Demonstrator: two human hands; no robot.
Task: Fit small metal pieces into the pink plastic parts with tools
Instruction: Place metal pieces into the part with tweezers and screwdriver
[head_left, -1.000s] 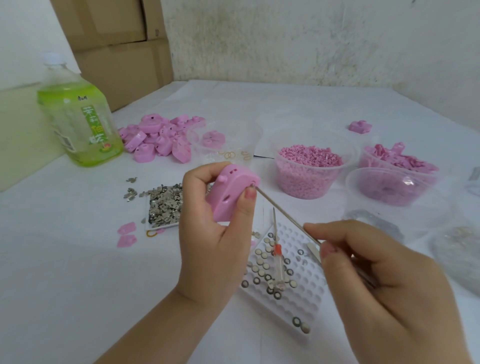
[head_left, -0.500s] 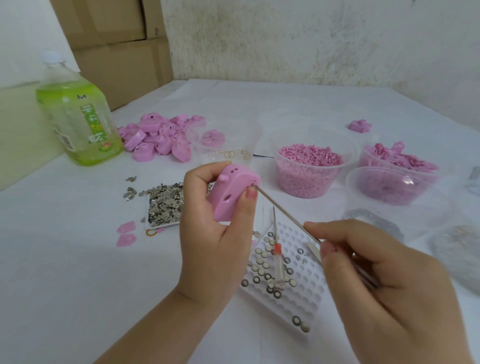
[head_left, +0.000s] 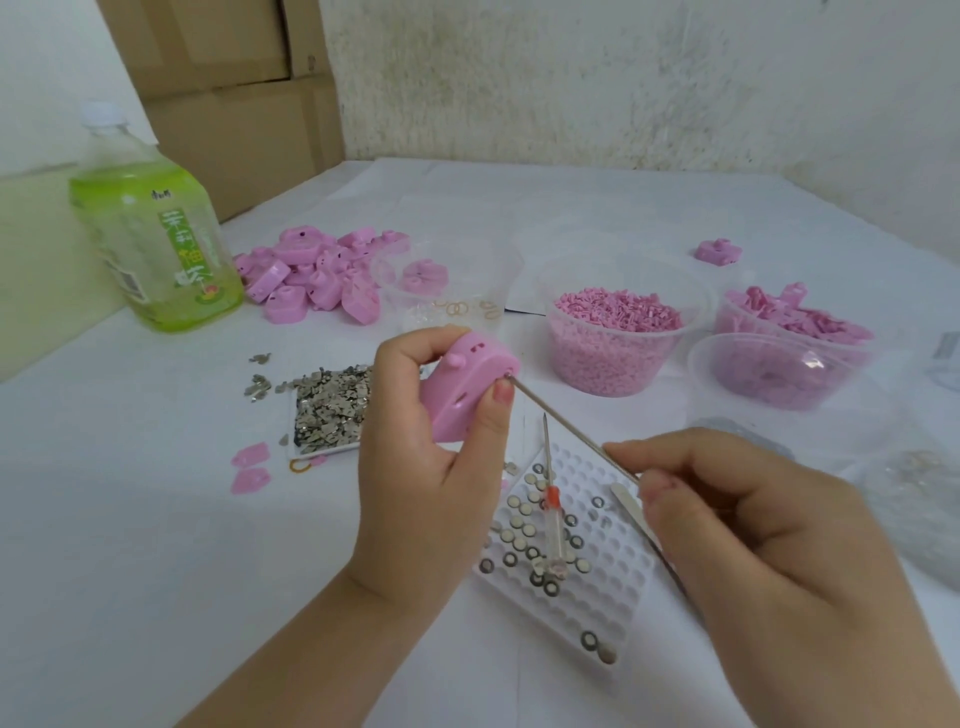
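The left hand holds the pink plastic part up above the table, and the right hand pinches a thin metal tool touching the part's edge, so push slow and straight

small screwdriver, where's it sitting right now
In the head view, low centre: the screwdriver lies on the white tray among metal discs, between the left hand and right hand, tip pointing away.
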